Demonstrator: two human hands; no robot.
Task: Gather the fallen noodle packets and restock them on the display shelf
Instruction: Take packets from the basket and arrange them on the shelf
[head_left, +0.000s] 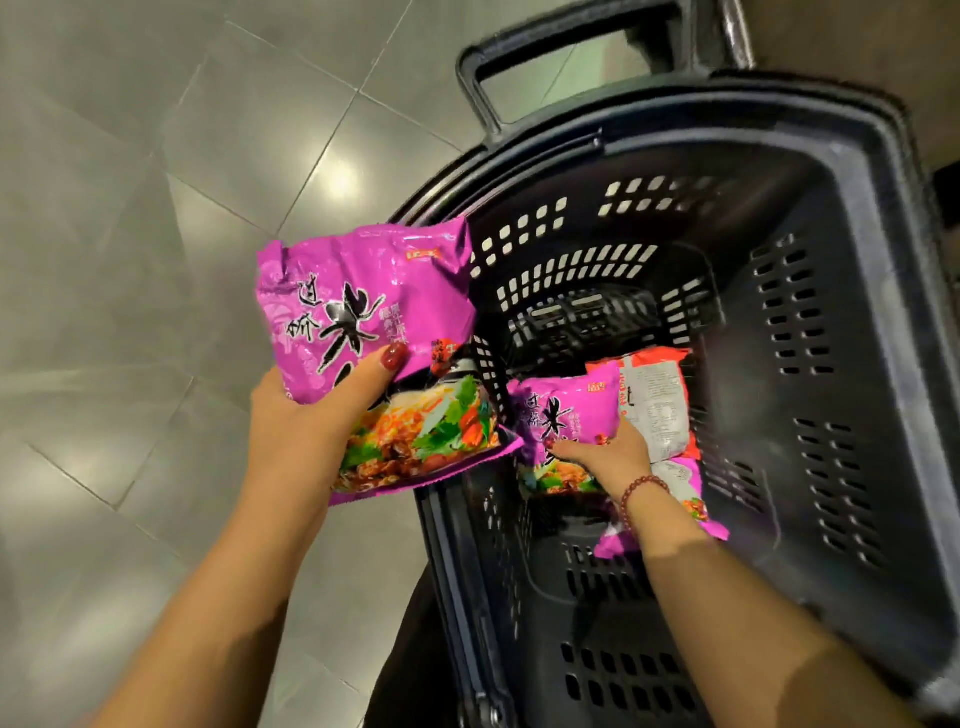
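Observation:
My left hand (306, 415) grips a purple noodle packet (363, 312) by its lower left part, holding it above the left rim of a dark plastic shopping basket (831, 218). Deep inside the basket, my right hand (608, 452) closes on a second purple noodle packet (561, 410) lying on the bottom. Beside that packet lies a red-orange packet (657, 400), back side up. Another purple packet (691, 499) lies partly under my right wrist.
The basket has perforated walls and a tall pull handle (587, 57) at its far end. Grey glossy floor tiles (156, 182) spread to the left. A dark edge of something shows at the far right (948, 202).

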